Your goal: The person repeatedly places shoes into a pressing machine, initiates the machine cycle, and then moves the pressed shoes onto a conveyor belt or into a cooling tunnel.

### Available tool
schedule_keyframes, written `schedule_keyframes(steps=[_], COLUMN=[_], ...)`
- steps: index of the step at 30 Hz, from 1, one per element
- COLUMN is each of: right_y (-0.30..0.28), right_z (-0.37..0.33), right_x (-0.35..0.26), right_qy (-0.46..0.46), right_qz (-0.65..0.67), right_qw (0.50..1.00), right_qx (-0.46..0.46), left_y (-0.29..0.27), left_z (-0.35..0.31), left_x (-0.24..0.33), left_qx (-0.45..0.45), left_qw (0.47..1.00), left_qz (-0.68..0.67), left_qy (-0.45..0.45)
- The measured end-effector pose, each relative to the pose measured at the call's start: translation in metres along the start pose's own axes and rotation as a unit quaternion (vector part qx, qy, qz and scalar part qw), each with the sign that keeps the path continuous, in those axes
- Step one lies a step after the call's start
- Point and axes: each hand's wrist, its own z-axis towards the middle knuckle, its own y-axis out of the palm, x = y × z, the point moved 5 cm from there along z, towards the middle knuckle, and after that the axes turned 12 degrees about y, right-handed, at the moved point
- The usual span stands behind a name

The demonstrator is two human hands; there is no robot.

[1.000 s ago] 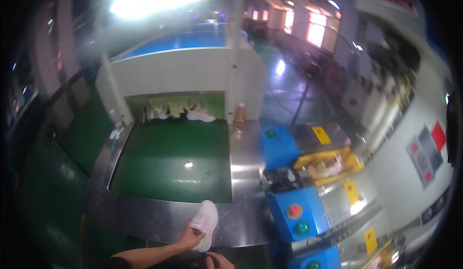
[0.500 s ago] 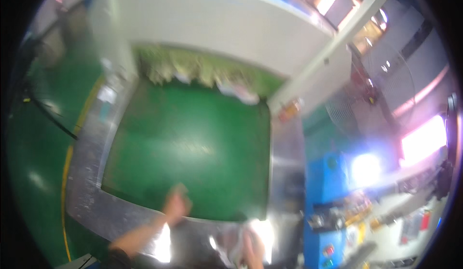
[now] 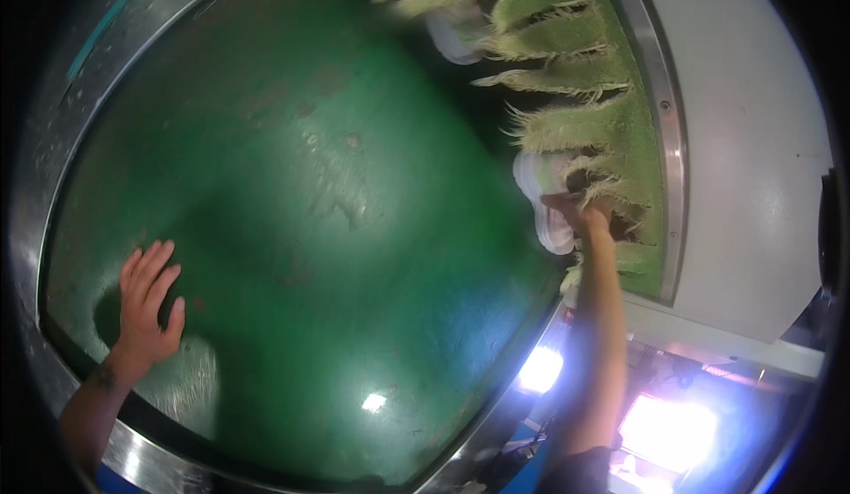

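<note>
A shoe (image 3: pixel 531 180) with a thick white sole lies at the right edge of the green surface (image 3: pixel 292 255), partly under a green fringed curtain (image 3: pixel 567 127). My right hand (image 3: pixel 591 215) is closed on the shoe, its thumb over the upper; curtain strips hide most of the other fingers. Farther back, a second pale-soled shoe (image 3: pixel 456 38) shows beneath the strips, apart from both hands. At the left, my left hand (image 3: pixel 146 304) is open, fingers slightly spread, over or resting on the green surface; contact is hard to tell.
A metal frame (image 3: pixel 57 197) borders the green surface. The curtain hangs from a metal strip (image 3: pixel 671 140) on a white machine housing (image 3: pixel 744 140). A bright lamp (image 3: pixel 668 432) glows at the lower right. A teal strip (image 3: pixel 97 38) lies on the frame at the upper left.
My view has moved in closer and turned toward the curtain. My right hand has gone from the near metal edge to the shoe, and my left hand now spreads out at the left.
</note>
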Motion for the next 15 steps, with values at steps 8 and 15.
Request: schedule_keyframes(steps=[8,15], right_y=[0.033,0.039], right_z=[-0.272,-0.668], right_x=[-0.077,-0.077], right_qy=[-0.058,0.328], right_qz=[0.262,0.581], right_qw=[0.951,0.715], right_qx=[0.153,-0.21], left_y=[-0.028,0.047], left_z=[-0.028,0.021], left_x=[0.014,0.131], left_qx=[0.039,-0.379], left_qw=[0.996,0.741], left_qz=[0.084,-0.495], left_qy=[-0.011,-0.248])
